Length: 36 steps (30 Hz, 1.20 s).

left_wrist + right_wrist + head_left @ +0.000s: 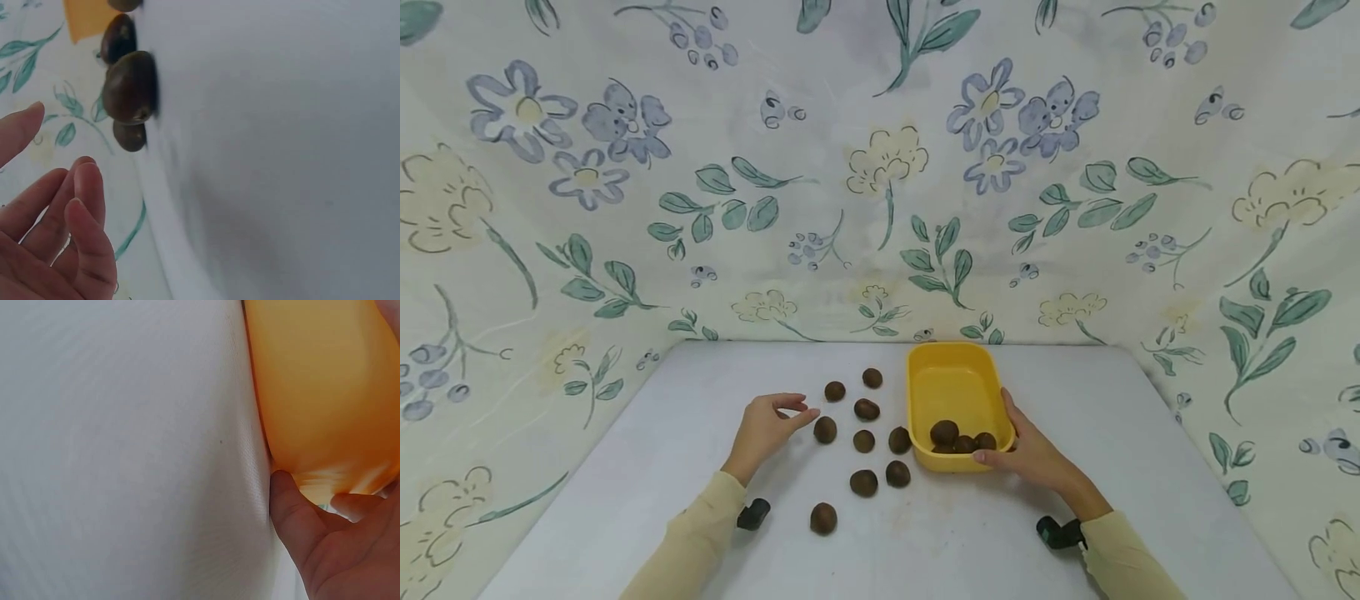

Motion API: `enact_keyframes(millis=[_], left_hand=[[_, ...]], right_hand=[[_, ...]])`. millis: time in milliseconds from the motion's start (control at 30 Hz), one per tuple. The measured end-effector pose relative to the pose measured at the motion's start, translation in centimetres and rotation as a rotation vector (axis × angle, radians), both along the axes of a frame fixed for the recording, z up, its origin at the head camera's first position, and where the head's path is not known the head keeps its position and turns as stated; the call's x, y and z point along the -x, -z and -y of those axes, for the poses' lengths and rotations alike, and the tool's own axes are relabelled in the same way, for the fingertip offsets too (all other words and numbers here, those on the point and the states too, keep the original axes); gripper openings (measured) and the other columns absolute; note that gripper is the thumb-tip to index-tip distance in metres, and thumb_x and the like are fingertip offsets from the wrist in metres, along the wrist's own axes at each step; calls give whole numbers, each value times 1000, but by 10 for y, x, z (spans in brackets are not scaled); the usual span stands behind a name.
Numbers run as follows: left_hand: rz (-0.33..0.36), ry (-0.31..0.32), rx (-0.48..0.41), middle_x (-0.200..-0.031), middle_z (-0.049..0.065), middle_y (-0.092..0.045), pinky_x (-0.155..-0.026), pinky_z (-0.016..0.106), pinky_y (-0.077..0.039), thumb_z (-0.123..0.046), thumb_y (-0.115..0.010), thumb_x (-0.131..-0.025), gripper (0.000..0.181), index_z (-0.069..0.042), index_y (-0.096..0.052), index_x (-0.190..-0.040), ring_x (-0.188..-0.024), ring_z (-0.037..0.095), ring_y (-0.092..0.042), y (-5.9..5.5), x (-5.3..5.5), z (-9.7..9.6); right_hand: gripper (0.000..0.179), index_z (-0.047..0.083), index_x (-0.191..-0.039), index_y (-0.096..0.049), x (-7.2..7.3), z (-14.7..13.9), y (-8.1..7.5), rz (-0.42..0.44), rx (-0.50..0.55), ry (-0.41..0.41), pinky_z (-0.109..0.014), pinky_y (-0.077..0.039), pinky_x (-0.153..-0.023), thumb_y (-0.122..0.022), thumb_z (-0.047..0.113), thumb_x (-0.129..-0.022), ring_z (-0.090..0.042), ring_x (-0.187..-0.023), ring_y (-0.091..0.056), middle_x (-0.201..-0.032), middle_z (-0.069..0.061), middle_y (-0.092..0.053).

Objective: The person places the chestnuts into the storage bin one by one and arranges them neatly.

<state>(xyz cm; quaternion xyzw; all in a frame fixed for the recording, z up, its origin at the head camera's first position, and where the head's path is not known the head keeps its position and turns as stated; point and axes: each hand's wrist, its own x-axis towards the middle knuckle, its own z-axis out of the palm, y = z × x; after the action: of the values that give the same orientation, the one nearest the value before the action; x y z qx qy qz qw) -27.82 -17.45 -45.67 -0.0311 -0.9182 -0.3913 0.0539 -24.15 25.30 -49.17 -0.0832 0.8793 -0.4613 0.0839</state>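
Brown-skinned, one round fruit [825, 430] lies just right of our left hand [762, 430], loosely parted and empty; farther off, our right hand [1036, 455] grips the yellow tub [947, 463].

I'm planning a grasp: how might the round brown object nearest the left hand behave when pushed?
The round brown object would probably roll, given its curved sides and the flat table. Its smooth-looking surface could make it slippery.

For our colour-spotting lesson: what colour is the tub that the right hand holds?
The tub is yellow, seen best in the head view.
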Motion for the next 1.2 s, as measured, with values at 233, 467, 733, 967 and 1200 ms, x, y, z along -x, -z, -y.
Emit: enact_keyframes(millis=[233,467,733,967,1200], left_hand=[[72,25,58,-114,15,-78,-74,30,-55,-35,-82,-87,54,2,-71,-126,-92,24,-73,8,-2,0],[124,49,108,-115,13,-78,-72,30,-53,-34,-85,-84,55,-2,-72,-126,-90,20,-71,9,-4,-6],[125,59,180,-115,12,-77,-73,35,-53,-31,-88,-80,55,-2,-72,-125,-88,18,-69,8,-5,-16],[103,55,239,-119,14,-75,-83,47,-57,-26,-89,-80,47,-3,-74,-118,-95,24,-70,9,-5,-23],[78,52,277,-115,14,-77,-95,55,-55,-24,-88,-80,45,-1,-74,-117,-115,36,-69,10,-2,-28]], right_hand=[[126,17,-167,4,2,-1,0,-8,13,-8,-63,-25,-124,-83,50,-83,-40,-160,-18,-176,-14,-4],[127,17,-167,3,2,-1,0,-1,16,9,-63,-25,-124,-84,50,-81,-41,-160,-18,-176,-15,-6],[127,17,-167,3,2,-1,2,12,9,16,-64,-22,-125,-84,50,-82,-42,-161,-14,-176,-14,-4],[128,17,-167,4,1,0,1,10,23,6,-63,-23,-125,-84,50,-81,-41,-161,-15,-176,-14,-4],[128,18,-167,5,3,-1,4,9,12,0,-63,-28,-123,-83,54,-81,-41,-159,-21,-176,-14,-5]])
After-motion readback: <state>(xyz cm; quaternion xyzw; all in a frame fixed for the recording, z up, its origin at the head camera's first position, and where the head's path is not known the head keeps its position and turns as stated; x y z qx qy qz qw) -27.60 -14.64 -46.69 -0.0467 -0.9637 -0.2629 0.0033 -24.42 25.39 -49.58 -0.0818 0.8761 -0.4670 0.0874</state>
